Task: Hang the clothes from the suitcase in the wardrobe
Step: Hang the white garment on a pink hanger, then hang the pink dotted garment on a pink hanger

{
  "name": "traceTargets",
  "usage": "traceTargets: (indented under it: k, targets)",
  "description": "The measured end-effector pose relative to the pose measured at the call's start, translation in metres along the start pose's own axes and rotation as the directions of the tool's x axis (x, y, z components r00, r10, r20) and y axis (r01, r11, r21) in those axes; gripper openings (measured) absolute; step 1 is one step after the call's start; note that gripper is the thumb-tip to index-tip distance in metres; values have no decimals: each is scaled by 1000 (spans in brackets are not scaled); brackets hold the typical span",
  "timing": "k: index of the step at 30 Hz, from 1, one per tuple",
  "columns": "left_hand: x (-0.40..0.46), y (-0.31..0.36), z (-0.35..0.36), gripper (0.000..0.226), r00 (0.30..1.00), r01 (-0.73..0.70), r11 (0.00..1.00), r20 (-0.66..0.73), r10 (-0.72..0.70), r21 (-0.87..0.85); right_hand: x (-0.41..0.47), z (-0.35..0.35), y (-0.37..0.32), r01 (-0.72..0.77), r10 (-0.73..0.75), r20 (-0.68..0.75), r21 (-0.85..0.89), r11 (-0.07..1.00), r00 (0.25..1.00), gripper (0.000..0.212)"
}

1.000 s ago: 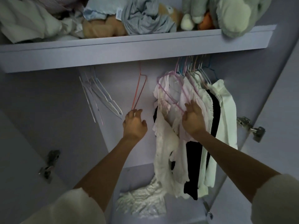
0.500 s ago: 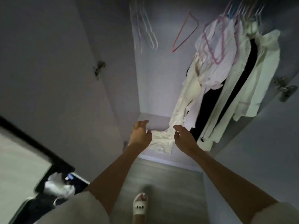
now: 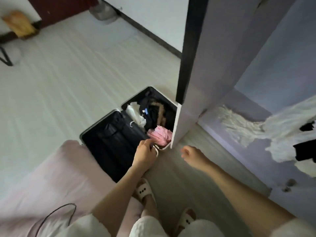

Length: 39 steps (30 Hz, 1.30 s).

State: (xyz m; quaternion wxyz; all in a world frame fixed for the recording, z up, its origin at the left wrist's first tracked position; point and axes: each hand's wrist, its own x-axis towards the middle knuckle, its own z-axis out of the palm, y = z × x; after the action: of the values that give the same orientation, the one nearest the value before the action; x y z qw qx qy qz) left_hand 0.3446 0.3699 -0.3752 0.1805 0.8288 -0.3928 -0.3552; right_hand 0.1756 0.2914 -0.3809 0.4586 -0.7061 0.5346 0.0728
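Note:
An open black suitcase (image 3: 102, 119) with a white rim lies on the floor left of the wardrobe door (image 3: 205, 65). Its far half holds a pink garment (image 3: 159, 135), a white garment (image 3: 135, 113) and dark clothes (image 3: 153, 112). My left hand (image 3: 145, 151) is at the suitcase's near corner, right by the pink garment, with its fingers loosely curled. It does not plainly hold anything. My right hand (image 3: 189, 153) hovers over the floor in front of the wardrobe, loosely curled and empty. White and black hung clothes (image 3: 290, 134) dangle inside the wardrobe at the right.
A crumpled white cloth (image 3: 236, 124) lies on the wardrobe floor. A pink-sheeted bed (image 3: 51, 177) with a black cable (image 3: 56, 212) is at my lower left, against the suitcase. My slippered feet (image 3: 143, 189) stand between the bed and the wardrobe. Pale floor stretches beyond the suitcase.
My view swung down and left from the wardrobe rail to the suitcase. Both hands left the hangers and hung clothes and dropped; the left one now reaches the suitcase.

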Motion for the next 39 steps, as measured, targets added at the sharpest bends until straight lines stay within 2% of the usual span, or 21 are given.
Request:
traceTargets:
  k: [4, 10, 17, 25, 28, 31, 35, 37, 39]
  targets:
    - [35, -75, -57, 40, 993, 103, 993, -50, -106, -53, 47, 51, -74, 16, -16, 110, -1, 1000, 994, 31]
    - [106, -137, -113, 41, 986, 142, 983, -71, -151, -113, 125, 88, -139, -20, 31, 145, -78, 997, 989, 20]
    - [169, -169, -103, 41, 981, 191, 974, -9, -194, -124, 193, 115, -129, -134, 140, 152, -51, 990, 978, 32]
    - [273, -234, -9, 42, 969, 237, 969, 91, -230, -73, 306, 168, -64, -181, 190, 40, -168, 969, 981, 35]
    - [335, -261, 47, 44, 961, 265, 963, 102, -258, -55, 370, 195, -17, -214, 228, 45, -209, 954, 973, 30]
    - [387, -281, 103, 51, 972, 211, 976, 115, -205, -46, 436, 224, 26, -249, 268, 72, -198, 948, 961, 27]
    - [439, -309, 176, 63, 978, 94, 993, 181, -106, 71, 508, 266, 77, -390, 389, 28, 64, 919, 921, 60]
    - [459, -326, 203, 64, 967, 11, 977, 245, -65, 215, 538, 282, 102, -478, 476, 58, 189, 858, 877, 81]
    - [467, -340, 217, 64, 947, -42, 951, 315, -59, 305, 557, 294, 119, -528, 518, 109, 244, 813, 848, 93]
